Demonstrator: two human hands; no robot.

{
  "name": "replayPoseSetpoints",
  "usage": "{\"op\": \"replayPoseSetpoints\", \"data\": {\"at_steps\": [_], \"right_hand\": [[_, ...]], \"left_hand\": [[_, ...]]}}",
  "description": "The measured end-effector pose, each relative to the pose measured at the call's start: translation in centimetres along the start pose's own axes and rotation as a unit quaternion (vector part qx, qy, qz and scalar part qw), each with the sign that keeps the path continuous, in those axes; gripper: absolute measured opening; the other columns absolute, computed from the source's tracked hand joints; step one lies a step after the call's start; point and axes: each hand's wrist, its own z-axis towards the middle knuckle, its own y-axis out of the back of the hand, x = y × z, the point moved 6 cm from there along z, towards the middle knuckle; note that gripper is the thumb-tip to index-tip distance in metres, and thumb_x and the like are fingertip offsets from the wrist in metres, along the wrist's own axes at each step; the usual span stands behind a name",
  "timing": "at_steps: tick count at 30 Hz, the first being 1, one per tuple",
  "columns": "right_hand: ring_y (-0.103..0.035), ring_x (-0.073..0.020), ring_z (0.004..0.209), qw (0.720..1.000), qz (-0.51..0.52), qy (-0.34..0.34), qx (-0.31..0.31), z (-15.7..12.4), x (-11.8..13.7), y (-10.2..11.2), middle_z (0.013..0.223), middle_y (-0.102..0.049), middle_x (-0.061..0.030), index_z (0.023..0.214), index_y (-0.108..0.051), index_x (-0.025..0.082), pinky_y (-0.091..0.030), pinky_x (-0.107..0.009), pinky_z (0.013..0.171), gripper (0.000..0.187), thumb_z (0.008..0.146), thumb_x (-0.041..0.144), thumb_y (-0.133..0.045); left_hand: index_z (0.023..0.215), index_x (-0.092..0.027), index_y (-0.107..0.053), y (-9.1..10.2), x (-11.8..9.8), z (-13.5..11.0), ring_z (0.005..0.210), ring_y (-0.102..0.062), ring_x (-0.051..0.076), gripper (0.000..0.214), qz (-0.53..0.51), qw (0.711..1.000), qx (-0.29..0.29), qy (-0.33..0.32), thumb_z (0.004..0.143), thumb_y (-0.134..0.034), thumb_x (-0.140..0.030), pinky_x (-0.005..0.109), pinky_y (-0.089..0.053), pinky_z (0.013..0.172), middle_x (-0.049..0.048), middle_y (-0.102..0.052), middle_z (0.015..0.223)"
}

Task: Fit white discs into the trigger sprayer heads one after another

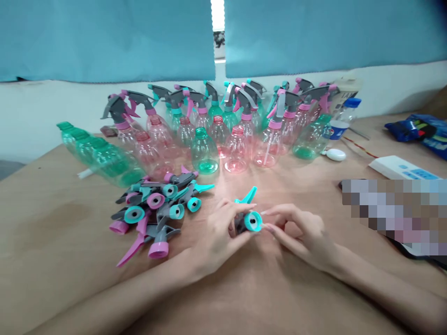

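My left hand (218, 235) grips a grey spray-trigger head (248, 218) with a teal collar and teal trigger, held just above the wooden table (59, 232). My right hand (300, 230) pinches at the teal collar's right edge with thumb and fingertips; whether a thin tube is between them I cannot make out. Just left of my hands lies a heap of loose trigger heads (157, 209) in grey, teal and pink. Behind it stand pink and green clear bottles (206, 151), some capped with trigger heads, some open.
A green bottle (101, 156) lies on its side at the left. At the right are a white power strip (401, 168), a small white oval object (335, 154), a blue packet (419, 130) and a pixelated patch. Blue curtains hang behind.
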Motion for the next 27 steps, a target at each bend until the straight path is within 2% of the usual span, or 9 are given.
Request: {"op": "replayPoseSetpoints", "data": {"at_steps": [3, 6, 9, 11, 15, 17, 18, 22, 27], "right_hand": [[-0.059, -0.0098, 0.047, 1.000, -0.011, -0.003, -0.007, -0.1, -0.2, -0.1, 0.060, -0.062, 0.0033, 0.105, -0.050, 0.019, -0.043, -0.018, 0.044, 0.017, 0.089, 0.022, -0.053], [-0.061, -0.0104, 0.049, 0.999, -0.032, 0.010, -0.009, 0.0, -0.3, -0.4, 0.061, -0.061, 0.0029, 0.106, -0.048, 0.018, -0.046, -0.019, 0.048, 0.018, 0.090, 0.023, -0.052], [-0.063, -0.0112, 0.054, 0.998, -0.055, 0.034, -0.012, 0.1, -0.3, -0.3, 0.064, -0.062, 0.0020, 0.105, -0.049, 0.019, -0.050, -0.020, 0.053, 0.016, 0.089, 0.023, -0.053], [-0.063, -0.0115, 0.057, 0.996, -0.068, 0.051, -0.013, 0.3, -0.2, -0.1, 0.068, -0.063, 0.0010, 0.102, -0.051, 0.019, -0.050, -0.020, 0.055, 0.014, 0.089, 0.023, -0.054], [-0.061, -0.0116, 0.061, 0.994, -0.074, 0.076, 0.006, 0.8, 0.2, -0.3, 0.073, -0.063, -0.0016, 0.093, -0.054, 0.018, -0.048, -0.021, 0.053, 0.005, 0.088, 0.019, -0.054], [-0.059, -0.0118, 0.061, 0.993, -0.071, 0.086, 0.025, 1.2, 0.5, -0.8, 0.072, -0.061, -0.0018, 0.089, -0.054, 0.018, -0.047, -0.022, 0.054, 0.002, 0.088, 0.017, -0.053], [-0.058, -0.0119, 0.061, 0.993, -0.069, 0.091, 0.033, 1.4, 0.7, -1.1, 0.072, -0.060, -0.0016, 0.088, -0.055, 0.018, -0.047, -0.023, 0.055, 0.002, 0.088, 0.016, -0.053], [-0.056, -0.0125, 0.064, 0.990, -0.058, 0.112, 0.064, 2.3, 1.6, -2.4, 0.072, -0.059, -0.0015, 0.087, -0.055, 0.019, -0.045, -0.024, 0.057, 0.004, 0.089, 0.017, -0.052], [-0.059, -0.0144, 0.068, 0.992, -0.052, 0.093, 0.072, 4.6, 1.6, -4.0, 0.075, -0.061, -0.0022, 0.084, -0.057, 0.019, -0.047, -0.027, 0.061, 0.011, 0.089, 0.029, -0.055]], "left_hand": [[0.109, -0.019, -0.056, -0.1, -0.1, -0.5, 0.067, -0.051, 0.014, 0.027, 0.002, 1.000, 0.013, 0.014, 0.083, -0.064, -0.021, 0.025, -0.045, 0.063, -0.0024, -0.057, 0.071], [0.106, -0.019, -0.059, 0.6, -1.1, -0.9, 0.084, -0.053, 0.018, 0.023, 0.030, 0.999, 0.021, -0.028, 0.084, -0.063, -0.022, 0.029, -0.048, 0.072, 0.0017, -0.065, 0.084], [0.110, -0.019, -0.059, 3.3, -2.0, -1.1, 0.093, -0.053, 0.021, 0.024, 0.084, 0.994, -0.007, -0.063, 0.087, -0.060, -0.024, 0.034, -0.047, 0.079, 0.0046, -0.068, 0.097], [0.114, -0.021, -0.059, 6.0, -2.1, -1.1, 0.092, -0.053, 0.021, 0.025, 0.133, 0.988, -0.028, -0.067, 0.090, -0.055, -0.024, 0.034, -0.047, 0.078, 0.0046, -0.068, 0.096], [0.121, -0.027, -0.056, 12.3, 0.0, -0.6, 0.095, -0.053, 0.022, 0.033, 0.264, 0.962, -0.039, -0.050, 0.089, -0.056, -0.029, 0.037, -0.044, 0.083, 0.0033, -0.068, 0.104], [0.125, -0.029, -0.054, 14.6, 2.0, -0.4, 0.103, -0.053, 0.024, 0.034, 0.302, 0.953, -0.005, -0.025, 0.091, -0.052, -0.030, 0.041, -0.041, 0.089, 0.0030, -0.065, 0.115], [0.125, -0.029, -0.053, 15.3, 3.0, -0.3, 0.109, -0.052, 0.024, 0.034, 0.308, 0.951, 0.029, -0.014, 0.091, -0.050, -0.030, 0.042, -0.040, 0.092, 0.0030, -0.060, 0.124], [0.127, -0.026, -0.053, 16.8, 5.6, -0.9, 0.120, -0.049, 0.024, 0.036, 0.276, 0.956, 0.090, 0.041, 0.093, -0.041, -0.034, 0.043, -0.039, 0.099, 0.0051, -0.054, 0.133], [0.130, -0.024, -0.049, 16.5, 7.3, -2.8, 0.126, -0.045, 0.024, 0.045, 0.263, 0.956, 0.041, 0.120, 0.096, -0.029, -0.045, 0.043, -0.035, 0.105, 0.0056, -0.052, 0.135]]}}
